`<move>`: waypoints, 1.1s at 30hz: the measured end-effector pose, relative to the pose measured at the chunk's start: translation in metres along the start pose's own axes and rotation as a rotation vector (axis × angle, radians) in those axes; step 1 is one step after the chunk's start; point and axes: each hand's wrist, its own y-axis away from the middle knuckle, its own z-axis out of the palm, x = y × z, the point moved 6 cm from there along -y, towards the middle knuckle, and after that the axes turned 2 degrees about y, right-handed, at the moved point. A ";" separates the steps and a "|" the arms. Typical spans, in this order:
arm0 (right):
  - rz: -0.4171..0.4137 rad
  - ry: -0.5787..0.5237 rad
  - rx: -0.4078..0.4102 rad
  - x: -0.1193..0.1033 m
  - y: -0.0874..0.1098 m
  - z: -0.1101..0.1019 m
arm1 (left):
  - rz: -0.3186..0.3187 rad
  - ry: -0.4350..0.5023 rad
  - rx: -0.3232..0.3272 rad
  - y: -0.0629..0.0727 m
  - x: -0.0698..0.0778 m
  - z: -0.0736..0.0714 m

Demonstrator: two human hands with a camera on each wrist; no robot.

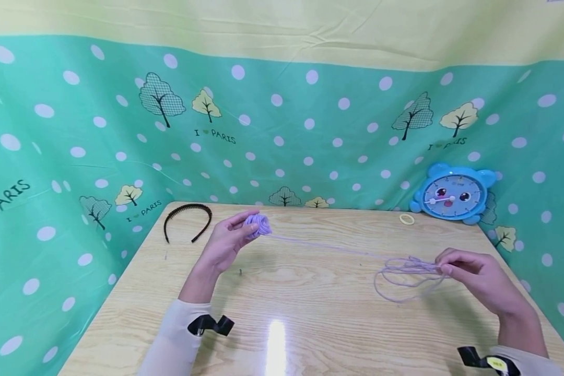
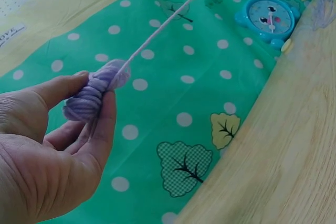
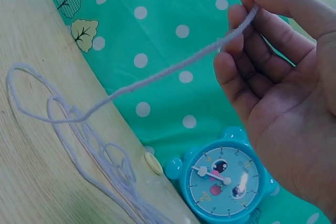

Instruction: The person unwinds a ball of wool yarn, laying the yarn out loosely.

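Between thumb and fingers, my left hand (image 1: 226,241) holds a small wound bundle of lilac yarn (image 1: 258,226) above the table's back left part. In the left wrist view the yarn bundle (image 2: 97,92) is pinched around its middle. A straight strand (image 1: 324,245) runs from it to the right. At the right, my right hand (image 1: 474,269) pinches the yarn between thumb and index finger, as the right wrist view shows at the strand (image 3: 173,69). Loose yarn loops (image 1: 411,269) lie beside the right fingertips, over the table.
A dark toothed headband (image 1: 188,206) lies at the table's back left. At the back right stands a blue bear-shaped clock (image 1: 453,193), with a cream ring (image 1: 406,219) beside it. A polka-dot curtain (image 1: 310,141) borders the wooden table (image 1: 310,297).
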 end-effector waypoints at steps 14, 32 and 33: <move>0.243 0.233 0.255 0.022 0.004 -0.029 | 0.007 -0.058 0.000 0.002 0.003 -0.007; 0.525 -0.022 0.562 0.073 0.015 -0.096 | 0.038 -0.057 0.003 0.005 0.016 -0.025; 0.539 -0.014 0.561 0.076 0.015 -0.099 | 0.040 -0.060 0.001 0.005 0.017 -0.026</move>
